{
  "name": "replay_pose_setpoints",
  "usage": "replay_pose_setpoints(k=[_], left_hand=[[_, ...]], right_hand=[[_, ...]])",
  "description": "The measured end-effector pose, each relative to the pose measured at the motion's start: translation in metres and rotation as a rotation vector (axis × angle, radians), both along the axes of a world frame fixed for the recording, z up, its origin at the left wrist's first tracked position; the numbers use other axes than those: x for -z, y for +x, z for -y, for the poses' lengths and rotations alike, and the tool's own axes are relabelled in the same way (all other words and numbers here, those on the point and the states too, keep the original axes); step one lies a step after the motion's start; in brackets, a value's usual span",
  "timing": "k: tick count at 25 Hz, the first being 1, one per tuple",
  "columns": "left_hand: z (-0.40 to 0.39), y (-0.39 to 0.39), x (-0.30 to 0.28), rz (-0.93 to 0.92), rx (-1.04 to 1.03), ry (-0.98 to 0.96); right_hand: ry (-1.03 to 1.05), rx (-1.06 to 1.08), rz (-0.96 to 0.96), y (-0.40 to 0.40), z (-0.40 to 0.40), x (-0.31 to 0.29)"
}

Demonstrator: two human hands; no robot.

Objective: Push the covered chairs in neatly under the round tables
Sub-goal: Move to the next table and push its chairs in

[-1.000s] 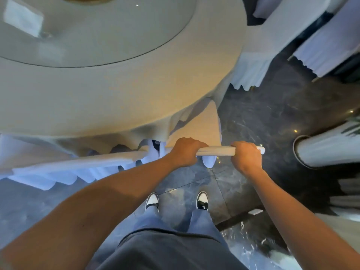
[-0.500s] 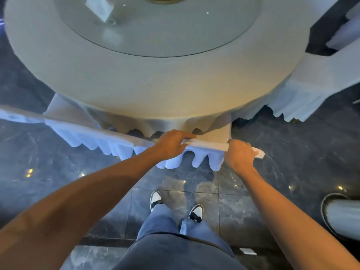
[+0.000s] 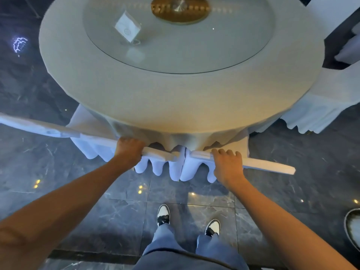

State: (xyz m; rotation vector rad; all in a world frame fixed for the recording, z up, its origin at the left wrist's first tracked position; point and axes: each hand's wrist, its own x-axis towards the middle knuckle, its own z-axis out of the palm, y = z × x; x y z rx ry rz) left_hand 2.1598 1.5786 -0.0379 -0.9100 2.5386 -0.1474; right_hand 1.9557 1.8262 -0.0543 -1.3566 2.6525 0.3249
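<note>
A round table (image 3: 181, 106) in a cream cloth fills the upper view. Two white-covered chairs stand side by side against its near edge, their seats hidden under the cloth. The left chair's back (image 3: 58, 131) runs in from the far left, and my left hand (image 3: 128, 151) is closed around its top rail near the right end. A narrow gap separates it from the right chair's back (image 3: 268, 166). My right hand (image 3: 228, 164) grips that rail near its left end, fingers curled over the top.
A glass turntable (image 3: 224, 55) with a gold centre and a small card stand (image 3: 127, 29) sits on the table. Another covered chair (image 3: 321, 108) stands at the table's right side. A round white object (image 3: 353, 227) is at the lower right. I stand on dark marble floor (image 3: 109, 215).
The view has swung so the table sits centred ahead. My hands have spread apart, and a gap between two chair backs now shows between them. My feet have shifted right.
</note>
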Motion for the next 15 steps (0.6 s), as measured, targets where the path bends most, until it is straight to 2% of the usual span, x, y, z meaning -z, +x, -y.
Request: replay_pose_setpoints(k=[4, 8, 15], left_hand=[[0.007, -0.007, 0.000, 0.025, 0.056, 0.029], [-0.017, -0.023, -0.002, -0.020, 0.131, 0.066], [-0.046, -0.030, 0.001, -0.105, 0.033, 0.079]], right_hand=[[0.113, 0.077, 0.026, -0.007, 0.014, -0.003], [0.121, 0.104, 0.046, -0.013, 0.001, -0.008], [0.121, 0.152, 0.083, -0.040, -0.017, -0.016]])
